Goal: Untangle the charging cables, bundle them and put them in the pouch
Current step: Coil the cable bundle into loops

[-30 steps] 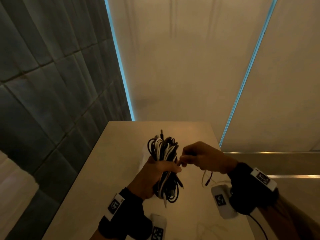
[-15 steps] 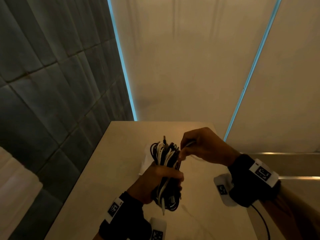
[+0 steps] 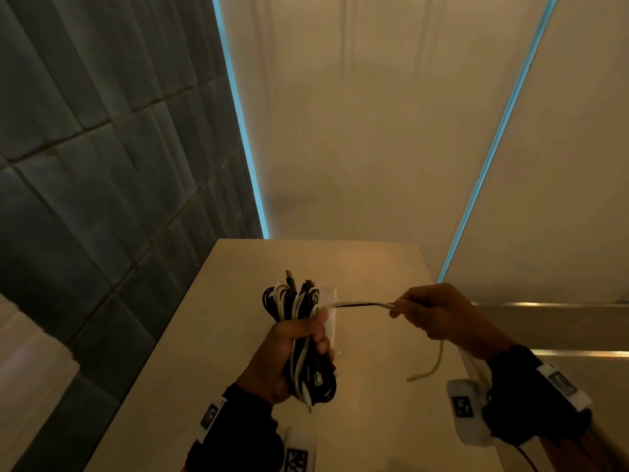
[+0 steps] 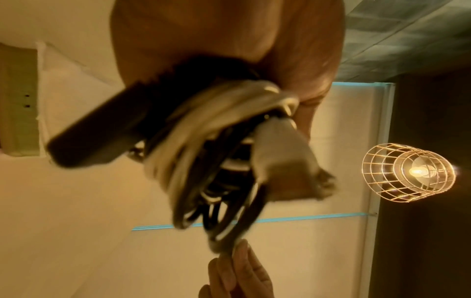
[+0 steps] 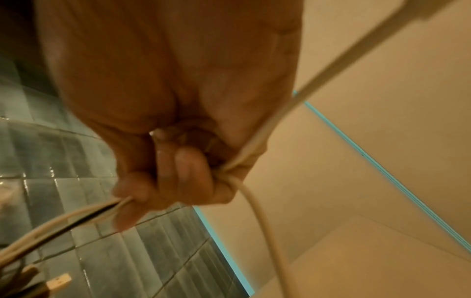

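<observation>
Black and white cables, beige table, grey-blue tiles

The bundle of cables point(image 3: 299, 338) mixes black and white strands; the strands point(image 3: 357, 304) that stretch to the right are white with one black between them, and the loose end point(image 3: 429, 368) is white. The table point(image 3: 211, 335) is plain pale beige. The wall at the table's left edge has grey-blue tiles point(image 3: 102, 165) in a pattern of long rectangles with darker joints. The wall panels point(image 3: 357, 131) behind the far edge are cream, with thin light-blue strips point(image 3: 240, 131) between them. Both wrist bands point(image 3: 238, 434) are black and carry white tags with black square patterns. The lamp cage point(image 4: 407, 172) is a golden wire grid around a warm yellow bulb.
</observation>
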`<state>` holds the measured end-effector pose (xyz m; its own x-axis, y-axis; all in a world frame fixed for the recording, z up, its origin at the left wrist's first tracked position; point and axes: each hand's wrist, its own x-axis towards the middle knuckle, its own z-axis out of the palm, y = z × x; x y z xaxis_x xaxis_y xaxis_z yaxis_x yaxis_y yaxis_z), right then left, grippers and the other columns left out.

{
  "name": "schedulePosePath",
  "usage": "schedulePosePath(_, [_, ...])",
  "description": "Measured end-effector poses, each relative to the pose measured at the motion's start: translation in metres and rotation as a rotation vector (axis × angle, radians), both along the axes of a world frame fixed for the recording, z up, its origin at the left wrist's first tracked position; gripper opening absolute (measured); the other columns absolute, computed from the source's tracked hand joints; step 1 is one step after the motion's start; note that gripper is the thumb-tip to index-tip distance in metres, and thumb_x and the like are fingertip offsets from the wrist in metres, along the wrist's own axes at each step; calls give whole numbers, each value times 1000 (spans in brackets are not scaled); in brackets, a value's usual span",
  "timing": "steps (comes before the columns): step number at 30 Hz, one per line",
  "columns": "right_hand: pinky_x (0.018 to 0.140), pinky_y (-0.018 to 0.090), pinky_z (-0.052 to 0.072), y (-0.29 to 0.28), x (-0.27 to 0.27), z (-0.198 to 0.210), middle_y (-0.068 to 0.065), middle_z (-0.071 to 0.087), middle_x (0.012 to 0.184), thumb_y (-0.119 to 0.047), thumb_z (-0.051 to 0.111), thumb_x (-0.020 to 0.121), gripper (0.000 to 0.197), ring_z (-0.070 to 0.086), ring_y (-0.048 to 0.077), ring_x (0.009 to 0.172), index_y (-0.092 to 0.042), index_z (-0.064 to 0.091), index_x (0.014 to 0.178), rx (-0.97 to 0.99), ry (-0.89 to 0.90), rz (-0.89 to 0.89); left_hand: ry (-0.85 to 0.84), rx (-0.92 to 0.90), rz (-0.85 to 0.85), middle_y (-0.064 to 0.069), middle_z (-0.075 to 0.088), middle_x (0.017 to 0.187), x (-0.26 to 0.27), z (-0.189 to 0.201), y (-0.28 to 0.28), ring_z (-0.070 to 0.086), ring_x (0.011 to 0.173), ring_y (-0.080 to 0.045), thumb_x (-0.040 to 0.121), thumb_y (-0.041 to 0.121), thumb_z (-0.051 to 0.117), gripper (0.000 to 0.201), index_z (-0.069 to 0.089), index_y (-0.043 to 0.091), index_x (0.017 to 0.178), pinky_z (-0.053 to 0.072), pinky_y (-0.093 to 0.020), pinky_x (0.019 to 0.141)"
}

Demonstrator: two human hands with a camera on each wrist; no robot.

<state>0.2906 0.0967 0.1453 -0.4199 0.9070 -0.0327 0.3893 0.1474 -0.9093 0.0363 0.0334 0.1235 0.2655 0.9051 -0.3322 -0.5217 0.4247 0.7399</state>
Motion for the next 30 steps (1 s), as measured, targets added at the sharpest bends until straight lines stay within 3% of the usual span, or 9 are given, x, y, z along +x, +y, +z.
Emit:
schedulePosePath(5, [48,11,38,-32,-43,4,-7,58,57,-22,62,91,13,50,1,50,-16,70,82,316,62,-354,-10,-19,107,-6,48,59,19,-9,7,49,56,-22,65,35,85,40,54,10,66,41,-45,75])
schedulePosePath(8, [50,15,42,-51,-78,6,-6,61,61,-18,65,89,12,55,7,54,-13,70,79,463,90,-268,-35,6,137,-19,54,81,33,-11,7,56,73,-29,61,41,88,59,61,0,93,47,-41,72])
schedulePosePath(11, [53,23,50,-54,-89,3,-5,63,66,-22,63,91,16,57,9,57,-14,69,79,517,34,-175,-140,-8,124,-26,46,124,37,-11,6,46,113,-41,69,50,80,88,49,-4,131,41,-51,98])
schedulePosePath(14, [61,28,53,-58,-88,0,-4,62,77,-25,50,94,20,58,9,67,-16,65,85,584,-113,-21,-204,-47,110,-24,51,118,34,-10,9,51,111,-38,71,41,83,87,45,1,138,41,-46,98])
schedulePosePath(17, [77,23,55,-60,-91,0,-1,62,104,-26,49,94,19,59,9,88,-17,62,104,615,-261,141,-179,-64,179,-15,60,96,29,-11,12,62,88,-30,76,21,77,55,58,0,124,51,-38,80])
schedulePosePath(21, [76,25,50,-67,-97,4,1,53,105,-25,54,95,24,51,12,86,-16,58,117,588,-390,126,-96,-26,300,-9,60,73,27,-9,16,63,64,-24,79,9,67,13,65,9,91,53,-33,57])
schedulePosePath(24, [71,21,50,-74,-96,4,-6,59,96,-26,56,94,20,53,5,80,-22,63,113,561,-285,-24,-55,-31,382,-9,58,74,27,-13,19,60,66,-26,76,10,71,18,64,8,93,52,-35,60])
schedulePosePath(26, [62,16,48,-77,-89,4,-14,64,81,-30,61,91,10,57,3,69,-25,67,98,457,-163,-159,-65,-54,422,-7,53,69,22,-17,21,56,63,-25,73,14,73,13,62,9,79,49,-36,63])
schedulePosePath(30, [49,16,41,-87,-72,0,-3,64,65,-21,61,91,10,51,5,49,-21,70,87,50,141,-118,-44,-99,481,-6,51,60,7,-16,25,53,56,-23,70,12,68,20,54,13,56,51,-33,59])
